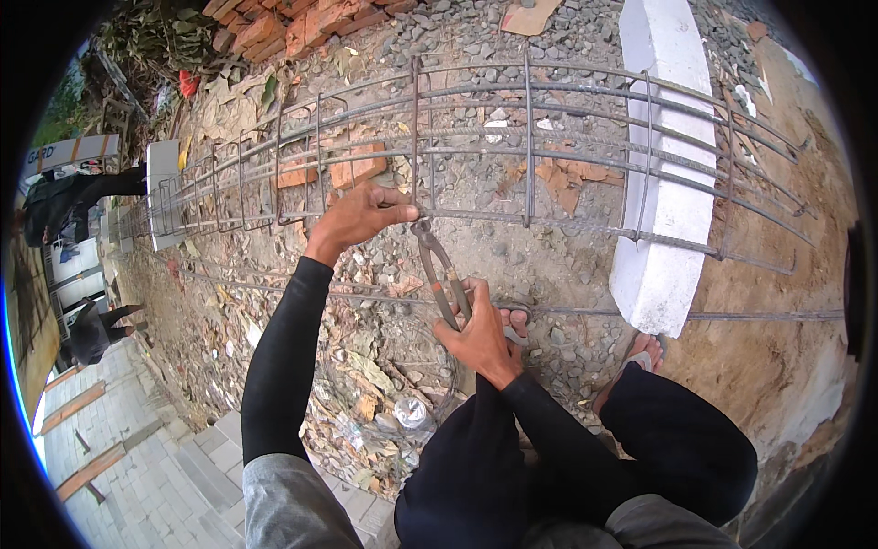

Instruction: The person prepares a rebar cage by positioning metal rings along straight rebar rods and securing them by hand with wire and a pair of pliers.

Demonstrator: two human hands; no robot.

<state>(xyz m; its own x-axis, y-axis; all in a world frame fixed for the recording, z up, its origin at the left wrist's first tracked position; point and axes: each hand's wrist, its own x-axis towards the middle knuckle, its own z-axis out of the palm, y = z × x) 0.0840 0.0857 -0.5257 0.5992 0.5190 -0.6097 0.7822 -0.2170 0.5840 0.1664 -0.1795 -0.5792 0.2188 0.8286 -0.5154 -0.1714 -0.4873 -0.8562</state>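
My right hand (480, 334) is wrapped round the handles of a pair of pincers (428, 245). The pincers' jaws reach the crossing of a stirrup (414, 137) and the near bar of a long steel rebar cage (576, 222). At that same crossing my left hand (366, 216) is pinched shut, thumb and forefinger right beside the jaws. Whatever lies between its fingertips is too small to make out. The cage runs crosswise in front of me, its right part resting on a white block (663, 201).
A second white block (165, 194) supports the cage at left. Below it a single bar (366, 297) crosses near my feet. Broken bricks (357, 165), gravel and dry leaves cover the ground. Bricks (311, 26) are piled at the back. Two people (91, 334) are at far left.
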